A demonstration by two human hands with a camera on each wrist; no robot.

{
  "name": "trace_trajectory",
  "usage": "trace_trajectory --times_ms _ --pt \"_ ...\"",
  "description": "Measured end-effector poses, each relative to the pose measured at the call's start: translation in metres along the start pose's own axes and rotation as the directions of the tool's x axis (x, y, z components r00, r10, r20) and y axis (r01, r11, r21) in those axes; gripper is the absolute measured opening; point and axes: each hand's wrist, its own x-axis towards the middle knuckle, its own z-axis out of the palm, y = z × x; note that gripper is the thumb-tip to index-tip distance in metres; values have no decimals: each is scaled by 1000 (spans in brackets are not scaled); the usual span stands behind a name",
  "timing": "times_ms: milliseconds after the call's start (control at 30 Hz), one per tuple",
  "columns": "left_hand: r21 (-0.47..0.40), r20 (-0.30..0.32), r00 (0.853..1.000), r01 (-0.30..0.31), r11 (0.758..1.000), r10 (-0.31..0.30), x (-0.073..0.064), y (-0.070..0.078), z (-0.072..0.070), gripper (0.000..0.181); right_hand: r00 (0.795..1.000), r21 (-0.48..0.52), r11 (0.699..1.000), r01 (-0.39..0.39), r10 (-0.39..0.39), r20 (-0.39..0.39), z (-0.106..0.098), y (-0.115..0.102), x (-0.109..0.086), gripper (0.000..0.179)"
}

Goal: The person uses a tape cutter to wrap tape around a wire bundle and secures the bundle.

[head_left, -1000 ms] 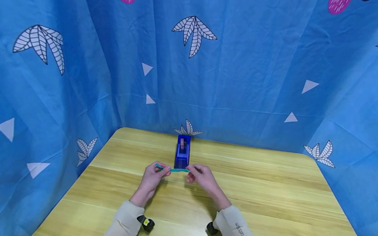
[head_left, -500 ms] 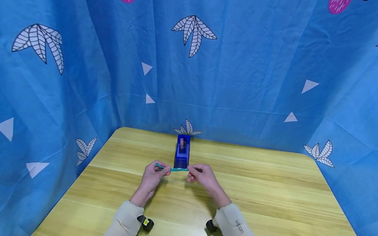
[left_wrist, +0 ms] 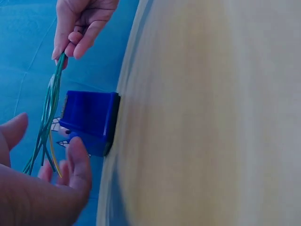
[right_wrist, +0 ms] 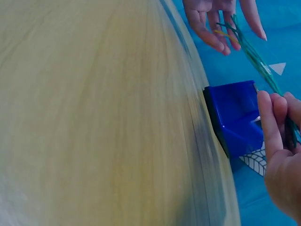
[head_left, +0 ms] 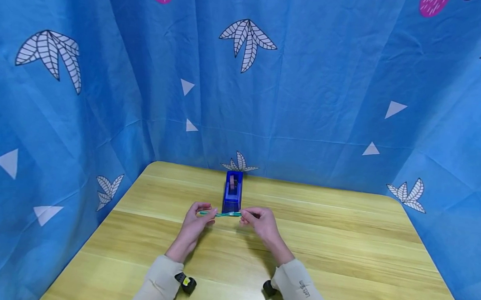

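Observation:
A thin bundle of green wires [head_left: 225,214], with one yellow wire [left_wrist: 54,153] among them, stretches level between my two hands in the head view. My right hand [head_left: 264,224] pinches its right end between thumb and fingers. A shiny clear patch, which looks like tape [right_wrist: 266,69], lies on the bundle near that grip. Around the loose left ends, my left hand [head_left: 192,224] has its thumb and fingers spread apart, and the wrist views show no grip there. Just beyond the wires stands a blue tape dispenser [head_left: 232,195], its front end partly behind the bundle.
The wooden table [head_left: 341,246] extends to both sides of the hands. Behind it hangs a blue curtain [head_left: 329,82] with leaf and triangle prints, close to the table's back edge.
My left thumb and fingers have parted from the wires they were pinching. The right hand has shifted slightly, and the shiny patch on the bundle now shows beside it.

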Motion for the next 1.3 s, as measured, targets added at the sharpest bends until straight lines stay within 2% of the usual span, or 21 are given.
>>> trace_trajectory --times_ms 133,200,267,333,400,533,800,1000,1167,1300 --pt "-76 23 995 99 992 -97 1 2 0 57 999 -13 999 30 -30 -22 0 0 -1 20" --pt "-136 45 989 148 980 -143 1 1 1 49 998 -11 999 52 -52 -25 0 1 -1 19" --pt "-178 58 986 161 971 -153 1 0 3 36 997 -17 997 71 -71 -22 0 1 -1 18" --pt "-211 56 989 146 967 -137 3 -1 6 23 996 -30 995 93 -93 -17 0 2 -1 18" --pt "-228 39 994 105 968 -98 4 -2 8 14 995 -42 994 102 -103 -13 0 3 -1 17" --pt "-220 3 999 36 975 -36 7 -5 9 11 997 -50 996 80 -80 -5 0 4 1 17" --pt "-85 -31 997 -77 993 74 8 -6 7 14 999 -20 1000 -12 13 38 2 5 3 29" --pt "0 -36 995 -96 995 96 6 -2 5 17 996 -6 997 -76 77 45 3 0 4 26" --pt "3 -36 994 -101 995 101 7 -1 5 16 997 -15 997 -73 74 33 4 -6 4 20" --pt "43 -28 995 -89 995 91 8 -2 4 17 997 -35 996 -76 77 4 4 -6 6 19"
